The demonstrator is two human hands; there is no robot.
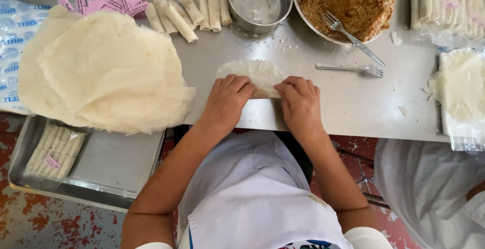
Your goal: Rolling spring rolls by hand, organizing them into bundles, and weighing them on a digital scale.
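At the left of the frame sits a big pile of wrappers (101, 72). In the middle, on the table (343, 107), the left hand (226, 100) and right hand (299, 102) press curled fingers on the near edge of one thin wrapper (252, 71). It looks soft, light and easy to tear, so that near edge seems the best place to hold it.

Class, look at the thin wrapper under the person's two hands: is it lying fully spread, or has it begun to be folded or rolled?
Partly rolled. The left hand and right hand press its near edge, while the wrapper lies flat beyond the fingers.
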